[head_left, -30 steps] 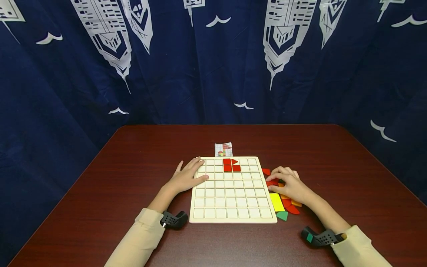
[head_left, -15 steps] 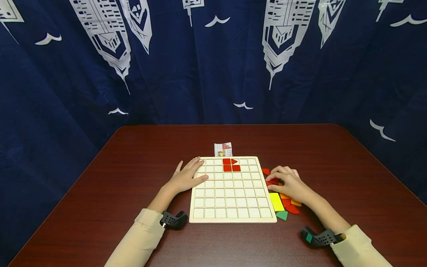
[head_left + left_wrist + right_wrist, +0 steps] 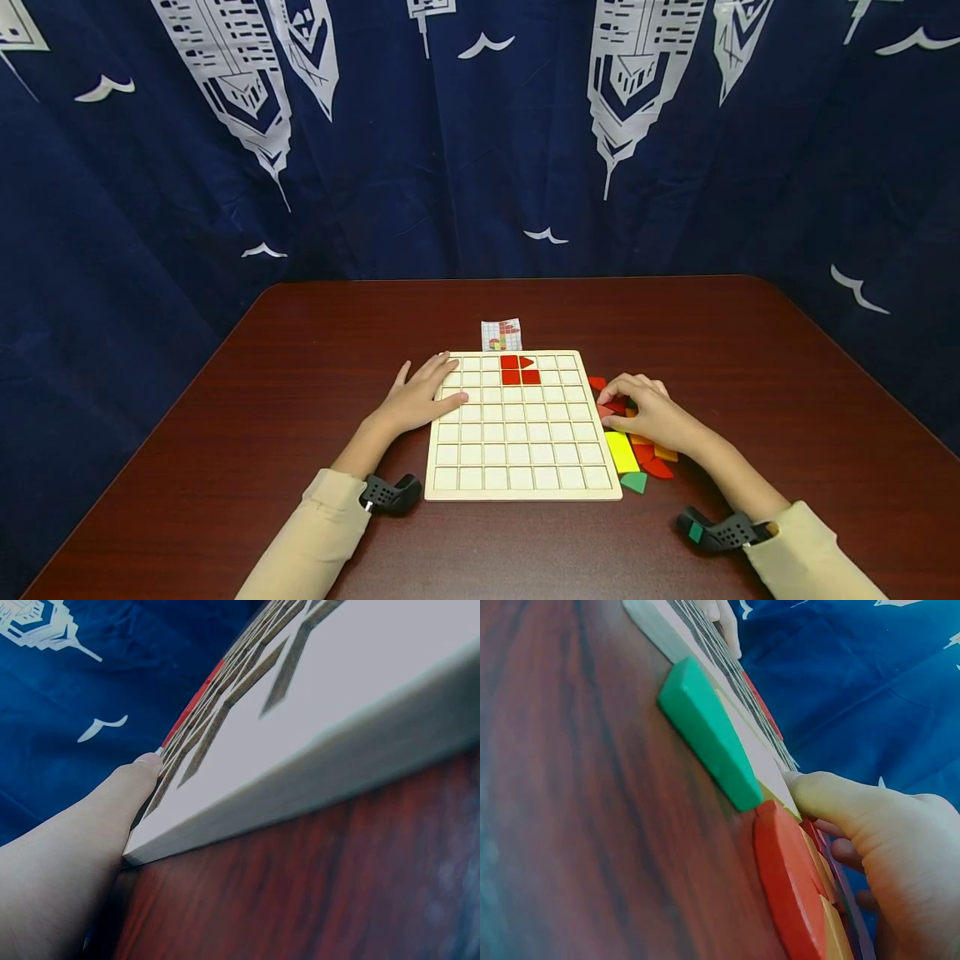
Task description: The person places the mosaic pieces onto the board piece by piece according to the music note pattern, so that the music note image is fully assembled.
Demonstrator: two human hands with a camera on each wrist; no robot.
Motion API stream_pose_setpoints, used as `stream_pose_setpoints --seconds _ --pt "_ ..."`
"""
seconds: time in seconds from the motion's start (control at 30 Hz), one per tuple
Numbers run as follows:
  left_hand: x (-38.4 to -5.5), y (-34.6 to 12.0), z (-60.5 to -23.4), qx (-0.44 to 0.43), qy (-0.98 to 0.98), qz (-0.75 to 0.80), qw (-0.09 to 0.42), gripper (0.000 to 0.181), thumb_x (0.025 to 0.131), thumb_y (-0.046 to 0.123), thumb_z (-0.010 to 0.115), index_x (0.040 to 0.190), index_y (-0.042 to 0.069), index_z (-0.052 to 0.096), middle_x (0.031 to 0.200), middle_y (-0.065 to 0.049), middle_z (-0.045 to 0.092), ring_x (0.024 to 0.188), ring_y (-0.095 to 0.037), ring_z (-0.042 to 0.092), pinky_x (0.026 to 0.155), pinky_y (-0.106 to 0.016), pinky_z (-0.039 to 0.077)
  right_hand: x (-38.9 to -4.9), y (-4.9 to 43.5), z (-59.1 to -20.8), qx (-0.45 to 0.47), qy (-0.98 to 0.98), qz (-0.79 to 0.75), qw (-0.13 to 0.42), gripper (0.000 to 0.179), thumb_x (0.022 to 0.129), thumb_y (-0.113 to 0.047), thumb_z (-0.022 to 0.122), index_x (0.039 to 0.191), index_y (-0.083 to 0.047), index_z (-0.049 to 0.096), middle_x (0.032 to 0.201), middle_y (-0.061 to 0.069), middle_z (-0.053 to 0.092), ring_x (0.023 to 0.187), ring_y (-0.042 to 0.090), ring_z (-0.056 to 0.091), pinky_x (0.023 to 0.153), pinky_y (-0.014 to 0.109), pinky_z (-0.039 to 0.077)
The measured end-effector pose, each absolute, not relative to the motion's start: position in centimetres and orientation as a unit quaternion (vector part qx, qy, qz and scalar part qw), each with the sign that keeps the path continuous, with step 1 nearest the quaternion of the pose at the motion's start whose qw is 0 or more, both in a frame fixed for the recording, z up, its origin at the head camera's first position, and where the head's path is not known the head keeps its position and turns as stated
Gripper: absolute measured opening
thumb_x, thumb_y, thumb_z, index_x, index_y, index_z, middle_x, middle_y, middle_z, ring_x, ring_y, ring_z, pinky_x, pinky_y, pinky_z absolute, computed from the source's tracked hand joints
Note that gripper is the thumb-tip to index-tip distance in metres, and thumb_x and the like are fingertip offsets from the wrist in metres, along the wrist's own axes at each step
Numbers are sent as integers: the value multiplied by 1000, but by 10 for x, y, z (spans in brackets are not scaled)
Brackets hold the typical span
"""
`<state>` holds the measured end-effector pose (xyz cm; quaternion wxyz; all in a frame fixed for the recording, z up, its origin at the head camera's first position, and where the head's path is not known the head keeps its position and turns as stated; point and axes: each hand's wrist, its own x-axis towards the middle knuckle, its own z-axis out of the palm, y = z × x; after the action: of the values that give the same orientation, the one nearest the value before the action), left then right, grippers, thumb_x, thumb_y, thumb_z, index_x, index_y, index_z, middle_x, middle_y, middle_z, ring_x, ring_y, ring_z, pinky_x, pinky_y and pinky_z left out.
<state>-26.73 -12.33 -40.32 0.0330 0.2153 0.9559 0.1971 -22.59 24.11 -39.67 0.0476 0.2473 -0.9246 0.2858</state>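
Observation:
A pale square grid board lies on the table. Several red pieces sit in its upper cells, among them a red square and a red triangle. My left hand rests spread over the board's left edge, thumb on the cells. By the right edge, my right hand has its thumb and fingertips about a red piece, which looks tilted between them; its full shape is hidden. Under and beside that hand lie a yellow piece, a green piece and a curved red piece.
A small printed card with a coloured grid pattern lies behind the board. Orange pieces lie in the pile on the right. The brown table extends around the board, with a dark blue patterned curtain behind it.
The red piece at my right fingertips has shifted slightly and now looks lighter and tilted. My left hand and the pieces on the board stay as they were.

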Motion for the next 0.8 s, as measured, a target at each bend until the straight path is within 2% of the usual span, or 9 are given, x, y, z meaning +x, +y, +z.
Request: stream_pose_setpoints --seconds 0.27,0.57,0.8 --pt "-268 -124 -403 213 956 198 35 71 87 60 43 145 22 25 154 -1 14 142 -18 13 112 -53 -4 -224 238 -393 248 -917 309 34 15 79 -21 70 86 -21 58 83 -9 55 85 9 43 79 35 25" --pt "-267 -124 -403 214 955 201 36 71 87 60 43 145 22 25 154 -1 13 142 -19 12 112 -53 -4 -224 237 -392 262 -895 360 4 20 80 -10 69 94 -13 56 84 -1 52 81 9 45 70 19 41" --pt "-267 -124 -403 214 955 203 36 71 87 59 43 145 21 25 154 -1 14 142 -19 13 112 -53 -4 -223 236 -392 258 -895 365 -5 14 81 -12 67 92 -14 59 82 -3 52 76 6 45 65 17 40"
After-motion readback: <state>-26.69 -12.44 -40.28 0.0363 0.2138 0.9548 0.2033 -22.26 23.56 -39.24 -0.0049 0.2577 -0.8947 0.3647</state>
